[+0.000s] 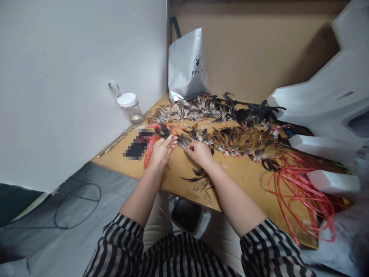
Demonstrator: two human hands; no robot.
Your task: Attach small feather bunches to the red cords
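One tan table (pixel 245 177), two long rows of brown-black feathers (pixel 245 140) across it. Pinching a few lightly at the quill probably beats grabbing clumps, less bending that way. Silver bag (pixel 186 65) stands behind, contents hidden; the white-lidded clear jar (pixel 130 108) has a bit of something low down, too blurry to name. Person's left hand (pixel 162 152) has loosely bent fingers, right hand (pixel 200 154) curled closed by the front row's left end; can't tell if either's gripping anything.

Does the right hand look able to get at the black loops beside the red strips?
Probably yes: the black loops lie exposed at the edge of the brown feathers, and nothing tall seems to stand between them and the right hand.
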